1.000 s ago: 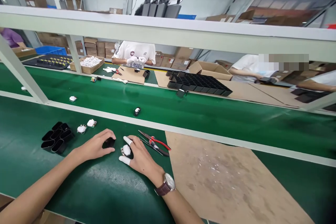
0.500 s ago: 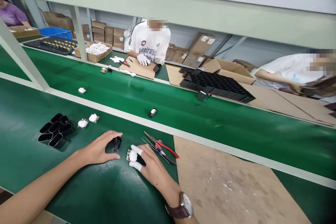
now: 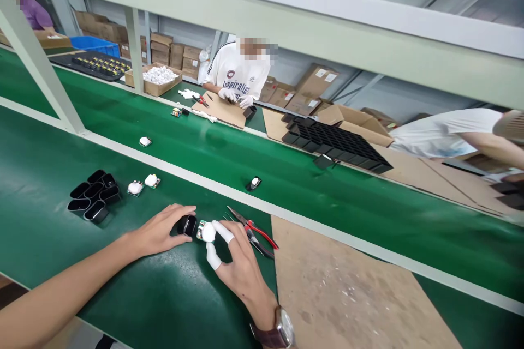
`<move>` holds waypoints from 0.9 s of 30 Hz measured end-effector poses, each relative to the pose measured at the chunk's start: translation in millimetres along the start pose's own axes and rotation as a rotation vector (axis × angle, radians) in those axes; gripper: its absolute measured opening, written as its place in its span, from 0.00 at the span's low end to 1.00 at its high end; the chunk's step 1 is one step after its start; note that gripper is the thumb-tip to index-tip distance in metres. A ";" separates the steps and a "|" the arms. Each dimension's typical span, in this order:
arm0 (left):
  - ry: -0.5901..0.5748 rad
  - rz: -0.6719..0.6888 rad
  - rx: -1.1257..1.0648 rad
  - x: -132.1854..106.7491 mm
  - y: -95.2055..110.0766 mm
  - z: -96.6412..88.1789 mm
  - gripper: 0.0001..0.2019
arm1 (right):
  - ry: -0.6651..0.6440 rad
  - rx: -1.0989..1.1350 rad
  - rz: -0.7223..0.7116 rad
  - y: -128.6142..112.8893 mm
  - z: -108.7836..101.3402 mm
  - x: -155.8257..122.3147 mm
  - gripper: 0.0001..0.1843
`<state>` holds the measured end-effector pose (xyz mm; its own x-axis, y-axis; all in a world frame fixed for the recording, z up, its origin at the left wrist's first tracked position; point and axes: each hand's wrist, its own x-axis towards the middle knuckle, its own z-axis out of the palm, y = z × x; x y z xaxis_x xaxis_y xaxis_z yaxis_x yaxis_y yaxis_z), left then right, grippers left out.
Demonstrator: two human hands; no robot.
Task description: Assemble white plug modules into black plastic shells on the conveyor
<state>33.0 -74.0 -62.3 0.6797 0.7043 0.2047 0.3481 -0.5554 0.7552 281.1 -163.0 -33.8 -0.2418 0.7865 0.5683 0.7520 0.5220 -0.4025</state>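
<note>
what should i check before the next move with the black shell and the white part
1. Left hand grips the black shell: ok.
2. Right hand pinches the white part with capped fingertips: ok.
3. Shell's open end faces the part: cannot tell.
4. Pliers apart from the right hand: cannot tell, they lie close behind its fingers.
5. Spare shells and spare white parts lie to the left: ok.

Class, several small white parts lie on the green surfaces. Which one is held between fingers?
The white part pinched by the right hand, beside the black shell in the left hand; the other white parts lie untouched farther away.
</note>
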 end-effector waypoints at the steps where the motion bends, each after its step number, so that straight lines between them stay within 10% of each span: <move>1: 0.006 0.024 0.001 -0.4 0.6 1.3 0.35 | 0.017 -0.006 -0.021 -4.4 -1.1 1.6 0.31; 27: 0.047 0.179 0.120 -0.3 10.9 11.2 0.32 | -0.034 -0.149 -0.161 -15.4 -0.4 2.1 0.17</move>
<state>43.8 -85.2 -61.1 0.7074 0.6084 0.3597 0.3011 -0.7199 0.6254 269.2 -169.5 -26.2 -0.3848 0.7091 0.5908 0.7836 0.5892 -0.1968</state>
